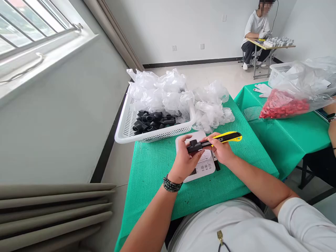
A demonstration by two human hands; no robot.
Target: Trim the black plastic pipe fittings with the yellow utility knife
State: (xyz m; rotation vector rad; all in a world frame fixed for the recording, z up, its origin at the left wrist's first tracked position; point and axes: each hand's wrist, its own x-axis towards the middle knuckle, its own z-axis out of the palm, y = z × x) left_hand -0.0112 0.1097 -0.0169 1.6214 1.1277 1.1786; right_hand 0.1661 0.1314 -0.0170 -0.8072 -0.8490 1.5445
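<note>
My left hand (pixel 185 155) is closed round a black plastic tee fitting (pixel 193 145). In my right hand (pixel 222 149) is a yellow and black utility knife (pixel 227 137), its front end against the fitting's right opening. Both hands are above a white digital scale (pixel 203 172) on the green-covered table. Beside the scale, partly under my right hand, lies a black marker-like stick (pixel 216 164). More black fittings (pixel 153 122) fill the front of a white plastic basket (pixel 123 131) behind my left hand.
Clear plastic bags (pixel 160 85) pile over the basket, and more crumpled bags (pixel 212 112) lie right of it. A second green table (pixel 286 136) holds a bag of red parts (pixel 285 105) and a white glove (pixel 262 90). Another person (pixel 257 28) sits at a far table.
</note>
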